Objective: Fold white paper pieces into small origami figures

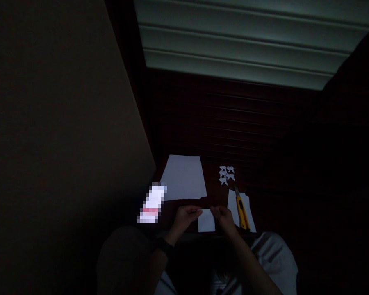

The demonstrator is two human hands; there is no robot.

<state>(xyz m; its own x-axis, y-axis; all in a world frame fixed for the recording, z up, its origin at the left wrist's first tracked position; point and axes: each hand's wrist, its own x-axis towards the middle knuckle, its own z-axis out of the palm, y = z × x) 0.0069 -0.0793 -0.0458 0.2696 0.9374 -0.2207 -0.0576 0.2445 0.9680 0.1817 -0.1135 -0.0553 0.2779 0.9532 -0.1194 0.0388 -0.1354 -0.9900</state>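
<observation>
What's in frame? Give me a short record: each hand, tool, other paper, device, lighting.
left: left hand at upper-left corner of the white paper square
right: right hand at its upper-right corner
tool: yellow utility knife, blade out, lying on white paper right of the right hand
sheets: larger white sheets, beyond the left hand
pieces: cluster of small folded paper pieces, beyond the knife
device: bright pixelated screen, content unreadable
lighting: dim

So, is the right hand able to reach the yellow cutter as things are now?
Probably yes: the yellow cutter lies close beside the right hand, with nothing visible on top, though the fingers are at the small white paper.
</observation>
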